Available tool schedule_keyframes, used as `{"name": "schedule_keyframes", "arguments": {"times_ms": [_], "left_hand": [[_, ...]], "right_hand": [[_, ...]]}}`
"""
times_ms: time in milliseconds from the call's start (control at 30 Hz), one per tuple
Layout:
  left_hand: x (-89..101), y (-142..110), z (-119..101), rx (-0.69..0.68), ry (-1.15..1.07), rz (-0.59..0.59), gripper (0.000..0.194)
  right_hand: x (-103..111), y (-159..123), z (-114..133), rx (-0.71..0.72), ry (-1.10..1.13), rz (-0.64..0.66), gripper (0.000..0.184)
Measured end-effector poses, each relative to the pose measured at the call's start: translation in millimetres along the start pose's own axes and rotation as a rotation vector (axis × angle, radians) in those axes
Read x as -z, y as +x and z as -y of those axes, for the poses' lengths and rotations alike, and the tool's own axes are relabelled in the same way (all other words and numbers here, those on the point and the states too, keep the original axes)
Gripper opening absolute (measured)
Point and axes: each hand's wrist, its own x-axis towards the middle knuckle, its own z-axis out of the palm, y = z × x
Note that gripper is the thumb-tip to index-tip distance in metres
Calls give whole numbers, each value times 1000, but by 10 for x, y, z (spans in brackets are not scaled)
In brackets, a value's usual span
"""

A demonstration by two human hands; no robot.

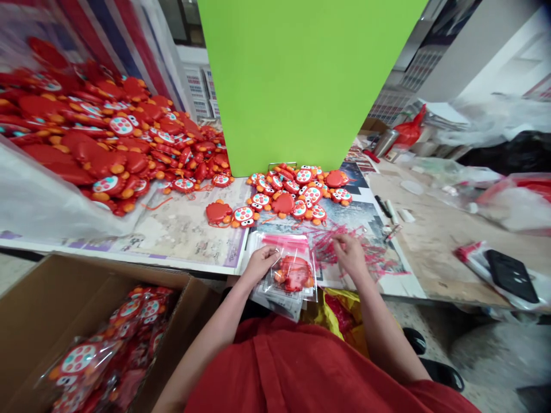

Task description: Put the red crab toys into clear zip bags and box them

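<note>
My left hand pinches the top left of a clear plastic bag near the table's front edge. Inside the bag lies a red toy turtle, its plain red side up. Beneath it is a stack of flat clear bags with pink bands along their tops. To the right, my right hand is over a tangle of thin pink strips, its fingers curled together. What those fingers hold, if anything, is too small to tell. Several loose turtles with orange feet and dotted backs lie just beyond the stack.
A large sack spills many turtles at the left. An open cardboard box below it holds bagged turtles. A green panel stands upright behind the table. At the right are markers, a black phone and plastic bags.
</note>
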Motion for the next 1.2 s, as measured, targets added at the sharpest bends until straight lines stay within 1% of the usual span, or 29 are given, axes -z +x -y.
{"name": "schedule_keyframes", "arguments": {"times_ms": [67, 133, 200, 267, 300, 333, 367, 433, 467, 500, 533, 567, 633, 667, 733, 767, 833, 900, 967, 1067, 1133, 1200], "left_hand": [[-1, -24, -23, -5, -5, 4, 36], [5, -60, -50, -11, -32, -19, 33], [11, -97, -79, -12, -57, -37, 30], [12, -121, -105, -2, -74, -40, 30], [10, -126, -114, 3, -80, -42, 31], [7, -124, -118, 10, -83, -45, 32], [3, -118, -117, 17, -80, -49, 34], [-4, -92, -103, 22, -60, -56, 38], [-6, -76, -91, 16, -40, -51, 39], [-6, -61, -78, 1, -15, -43, 41], [-6, -48, -66, -20, 11, -35, 41], [-3, -38, -57, -41, 36, -30, 39], [6, -33, -46, -67, 73, -27, 35], [12, -36, -45, -71, 81, -29, 33], [26, -51, -43, -77, 73, -36, 32], [34, -60, -41, -81, 61, -39, 33], [46, -76, -31, -79, 26, -37, 33], [54, -85, -15, -65, -10, -29, 34], [59, -85, -2, -56, -33, -25, 33], [64, -77, -1, -65, -21, -36, 33], [65, -76, -14, -47, -22, -33, 34], [64, -79, -29, 1, -49, -22, 38]], "right_hand": [[-108, -4, 221, 24, -37, 50, 35], [-122, -11, 383, 14, 6, 115, 40], [-19, -2, 461, 14, 218, 288, 44], [177, 31, 455, 17, 469, 495, 44], [290, 53, 427, 11, 522, 552, 44], [401, 76, 386, -4, 502, 550, 42], [502, 95, 338, -25, 417, 489, 40], [650, 118, 238, -68, 186, 261, 32], [690, 121, 197, -85, 118, 145, 30], [707, 117, 168, -96, 107, 58, 31], [700, 109, 155, -98, 141, 4, 33], [670, 97, 158, -91, 190, -19, 35], [548, 65, 215, -52, 249, 3, 36], [460, 45, 263, -20, 248, 48, 35], [247, 4, 376, 34, 245, 193, 34], [130, -17, 433, 44, 266, 267, 34], [-99, -48, 530, 19, 364, 381, 34], [-294, -62, 600, -22, 504, 442, 35], [-424, -54, 641, -53, 621, 475, 34], [-483, -24, 656, -107, 686, 466, 26], [-445, -11, 637, -151, 703, 441, 22], [-375, -13, 605, -194, 737, 406, 21]]}}
